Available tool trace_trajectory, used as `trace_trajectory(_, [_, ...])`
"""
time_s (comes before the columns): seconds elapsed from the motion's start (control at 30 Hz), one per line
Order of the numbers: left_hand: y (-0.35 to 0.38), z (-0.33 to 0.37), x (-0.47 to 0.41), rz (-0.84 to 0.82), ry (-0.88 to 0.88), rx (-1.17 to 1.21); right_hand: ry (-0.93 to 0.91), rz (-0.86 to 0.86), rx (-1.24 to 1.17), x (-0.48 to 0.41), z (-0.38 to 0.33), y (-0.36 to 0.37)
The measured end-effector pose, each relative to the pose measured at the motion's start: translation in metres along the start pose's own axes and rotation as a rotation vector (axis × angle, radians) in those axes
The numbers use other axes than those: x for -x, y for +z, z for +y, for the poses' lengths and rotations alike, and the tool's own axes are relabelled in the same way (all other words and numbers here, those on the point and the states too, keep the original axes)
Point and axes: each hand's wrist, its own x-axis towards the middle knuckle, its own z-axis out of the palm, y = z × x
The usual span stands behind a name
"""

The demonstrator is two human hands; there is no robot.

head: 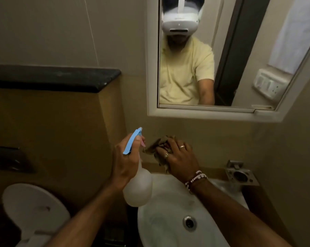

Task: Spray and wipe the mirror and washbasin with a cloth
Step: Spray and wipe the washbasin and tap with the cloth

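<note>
My left hand [125, 161] grips a translucent spray bottle [139, 188] with a blue trigger head, held upright over the left rim of the white washbasin [161, 227]. Its nozzle points up toward the wall below the mirror [236, 56]. My right hand [181, 158], with rings and a beaded wristband, holds a bunched brown cloth [158, 146] just right of the nozzle, above the back of the basin. The white-framed mirror hangs above both hands and reflects a person in a yellow shirt. The tap is hidden behind my right arm.
A white toilet [33, 209] with its lid down stands at the lower left. A dark stone ledge [52, 77] runs along the left wall. A metal holder [241, 172] is fixed to the wall right of the basin. The drain [190, 222] lies in the basin.
</note>
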Motion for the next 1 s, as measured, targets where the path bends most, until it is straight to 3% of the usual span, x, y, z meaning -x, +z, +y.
trace_trajectory(0.23, [0.004, -0.063, 0.042, -0.134, -0.104, 0.025, 0.386, -0.265, -0.167, 0.06, -0.016, 0.067])
trace_trajectory(0.37, [0.012, -0.103, 0.061, -0.24, -0.236, 0.027, 0.617, -0.284, -0.28, 0.09, -0.029, 0.106])
trace_trajectory(0.6, [0.02, -0.158, 0.072, -0.348, -0.298, -0.046, 0.864, -0.308, -0.404, 0.107, -0.052, 0.172])
trace_trajectory(0.87, [0.031, -0.205, 0.081, -0.425, -0.389, -0.066, 1.174, -0.348, -0.126, 0.113, -0.046, 0.229])
trace_trajectory(1.0, [0.041, -0.229, 0.091, -0.441, -0.434, -0.094, 1.187, -0.329, -0.055, 0.111, -0.045, 0.24])
